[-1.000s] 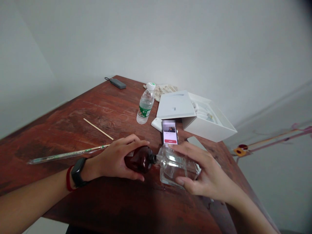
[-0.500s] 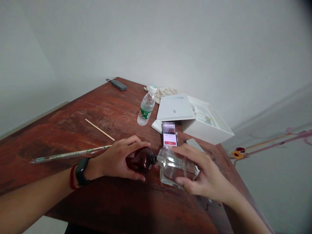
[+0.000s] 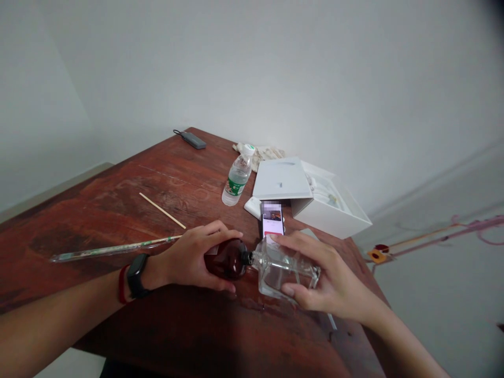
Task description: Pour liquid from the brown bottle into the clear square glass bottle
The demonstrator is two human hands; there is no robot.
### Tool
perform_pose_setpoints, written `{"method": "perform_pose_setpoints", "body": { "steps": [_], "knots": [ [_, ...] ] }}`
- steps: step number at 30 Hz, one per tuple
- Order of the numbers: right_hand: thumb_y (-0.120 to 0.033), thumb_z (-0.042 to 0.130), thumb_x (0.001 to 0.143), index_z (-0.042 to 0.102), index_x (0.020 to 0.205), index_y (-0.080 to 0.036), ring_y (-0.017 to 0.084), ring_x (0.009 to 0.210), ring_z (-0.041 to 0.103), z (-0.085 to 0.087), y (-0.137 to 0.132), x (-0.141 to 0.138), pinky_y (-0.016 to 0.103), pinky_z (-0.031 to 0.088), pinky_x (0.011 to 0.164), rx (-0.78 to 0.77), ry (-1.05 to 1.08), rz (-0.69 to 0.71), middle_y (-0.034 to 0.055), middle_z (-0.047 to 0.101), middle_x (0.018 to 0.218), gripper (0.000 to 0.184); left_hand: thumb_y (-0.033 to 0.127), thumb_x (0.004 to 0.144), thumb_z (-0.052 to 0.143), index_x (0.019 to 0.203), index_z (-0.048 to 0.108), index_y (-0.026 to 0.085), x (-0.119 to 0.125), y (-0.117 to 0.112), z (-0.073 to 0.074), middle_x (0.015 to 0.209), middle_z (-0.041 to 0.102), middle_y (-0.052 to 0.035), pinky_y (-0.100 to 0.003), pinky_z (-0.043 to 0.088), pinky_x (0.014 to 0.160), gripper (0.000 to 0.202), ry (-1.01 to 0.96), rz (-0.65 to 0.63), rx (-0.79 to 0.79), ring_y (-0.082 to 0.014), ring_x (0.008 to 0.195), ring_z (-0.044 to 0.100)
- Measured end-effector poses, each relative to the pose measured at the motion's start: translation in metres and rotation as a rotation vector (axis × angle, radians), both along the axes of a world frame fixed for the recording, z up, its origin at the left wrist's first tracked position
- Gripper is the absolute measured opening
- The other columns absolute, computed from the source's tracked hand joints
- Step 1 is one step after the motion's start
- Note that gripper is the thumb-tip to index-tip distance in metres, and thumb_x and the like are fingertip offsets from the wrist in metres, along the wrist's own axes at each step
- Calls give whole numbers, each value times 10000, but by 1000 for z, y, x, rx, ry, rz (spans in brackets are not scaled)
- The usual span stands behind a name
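Observation:
My left hand [image 3: 199, 254] is wrapped round a dark brown bottle [image 3: 230, 259], tilted on its side with its black neck pointing right. My right hand [image 3: 325, 268] grips a clear square glass bottle [image 3: 277, 270], also tipped over, its neck pointing left. The two mouths meet end to end, and I cannot tell whether one sits inside the other. Small wet spots [image 3: 263, 307] show on the wood under the glass bottle. Just beyond my right fingertips lies a phone [image 3: 272, 218] with its screen lit.
On the wooden table [image 3: 129, 205], a plastic water bottle [image 3: 237, 176] stands near a white box [image 3: 331, 214] and its lid [image 3: 280, 178]. At left lie a thin wooden stick [image 3: 162, 210] and a wrapped stick [image 3: 114, 249]. A grey device [image 3: 192, 139] sits at the back corner.
My right hand has tilted the glass bottle slightly, its base now a little further left. The left hand and brown bottle stay nearly the same. The whole view has shifted slightly.

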State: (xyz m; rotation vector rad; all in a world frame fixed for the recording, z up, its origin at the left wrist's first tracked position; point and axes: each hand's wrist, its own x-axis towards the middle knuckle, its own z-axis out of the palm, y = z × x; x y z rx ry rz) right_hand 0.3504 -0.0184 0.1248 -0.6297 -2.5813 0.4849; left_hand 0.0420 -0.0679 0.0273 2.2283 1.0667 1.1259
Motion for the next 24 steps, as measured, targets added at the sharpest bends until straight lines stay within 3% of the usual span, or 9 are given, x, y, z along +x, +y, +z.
{"method": "perform_pose_setpoints", "body": {
  "steps": [6, 12, 17, 24],
  "knots": [
    [-358, 777, 882, 665, 1431, -222, 295, 1068, 806, 10, -1, -1, 367, 663, 794, -12, -75, -14, 119, 807, 1269, 577, 639, 712, 990, 1450, 600, 312, 3, -1, -3, 1215, 674, -47, -366, 590, 877, 897, -65, -6, 4, -259, 1016, 714],
    [-386, 777, 887, 656, 1450, -245, 315, 1133, 792, 13, 0, 0, 429, 660, 881, -27, -87, -15, 116, 795, 1307, 593, 621, 714, 1002, 1464, 583, 312, 5, -2, -6, 1188, 672, -45, -367, 577, 866, 912, -104, -28, 34, -259, 1009, 707],
    [-379, 769, 888, 666, 1426, -232, 318, 1108, 794, 16, -1, -1, 404, 664, 807, -25, -103, -9, 125, 800, 1277, 567, 667, 760, 954, 1466, 583, 311, 8, -3, -6, 1219, 668, -62, -391, 580, 902, 873, -138, -27, 27, -273, 1051, 704],
    [-354, 781, 880, 668, 1410, -251, 298, 1069, 807, 19, -2, -3, 385, 671, 789, 5, -86, 9, 125, 793, 1316, 551, 651, 730, 979, 1451, 598, 323, 8, -2, -9, 1178, 656, -40, -355, 577, 840, 879, -157, -37, -7, -247, 983, 701]
  ]
}}
